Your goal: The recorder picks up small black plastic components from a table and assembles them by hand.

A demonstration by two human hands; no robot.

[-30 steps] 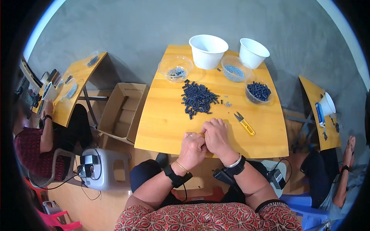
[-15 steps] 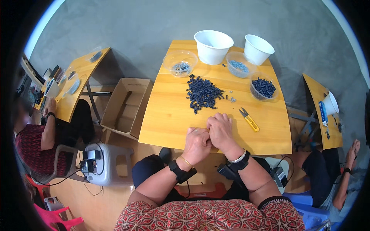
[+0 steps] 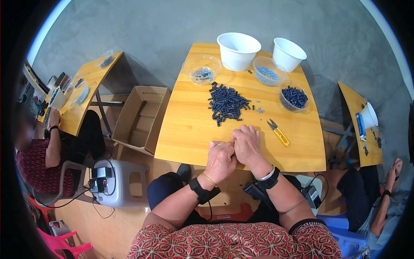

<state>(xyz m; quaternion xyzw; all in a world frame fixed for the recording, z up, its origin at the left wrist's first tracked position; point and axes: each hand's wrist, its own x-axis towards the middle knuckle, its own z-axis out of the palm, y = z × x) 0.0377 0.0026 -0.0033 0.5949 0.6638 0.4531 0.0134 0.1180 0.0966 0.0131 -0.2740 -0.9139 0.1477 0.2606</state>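
At the table's near edge my left hand (image 3: 221, 158) and my right hand (image 3: 247, 143) press together, fingers curled inward. Whatever they hold between them is hidden behind the knuckles. Beyond them lies a heap of small dark-blue plastic pieces (image 3: 227, 102), with a few tiny grey bits (image 3: 260, 110) at its right side. To the right of my right hand rest yellow-handled thread snips (image 3: 279, 132), blades pointing away from me. A clear bowl (image 3: 294, 97) farther right holds more of the dark pieces.
Small metal parts lie in two clear bowls, the left bowl (image 3: 201, 69) and the right bowl (image 3: 268, 71). Two white tubs (image 3: 238, 51) (image 3: 289, 55) stand at the far edge. An open cardboard box (image 3: 142, 118) sits on the floor at left. People work at tables on both sides.
Both hands stay pressed together in nearly the same place. The whole view has shifted very slightly; nothing on the table has visibly moved.
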